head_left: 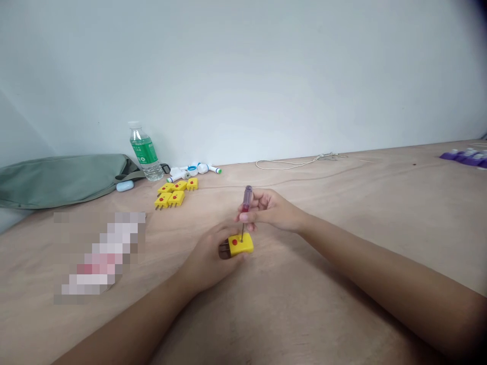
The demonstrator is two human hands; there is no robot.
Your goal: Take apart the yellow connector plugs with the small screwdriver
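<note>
My left hand (213, 253) grips a yellow plug (247, 247) by its sides against the wooden table. The plug lies flat, with a red button on top and its metal prongs pointing left toward my palm. A small screwdriver (246, 200) with a clear purple and red handle stands nearly upright, its tip on the screw in the plug's top face. My right hand (264, 208) pinches the screwdriver low on the handle between thumb and fingers.
Several more yellow plugs (177, 197) lie grouped beyond my left hand. Behind them are white-and-green parts (203, 168), a water bottle (144, 152) and a grey-green bag (64, 177). A thin cord (289, 166) lies along the wall. Purple items (466, 157) sit far right.
</note>
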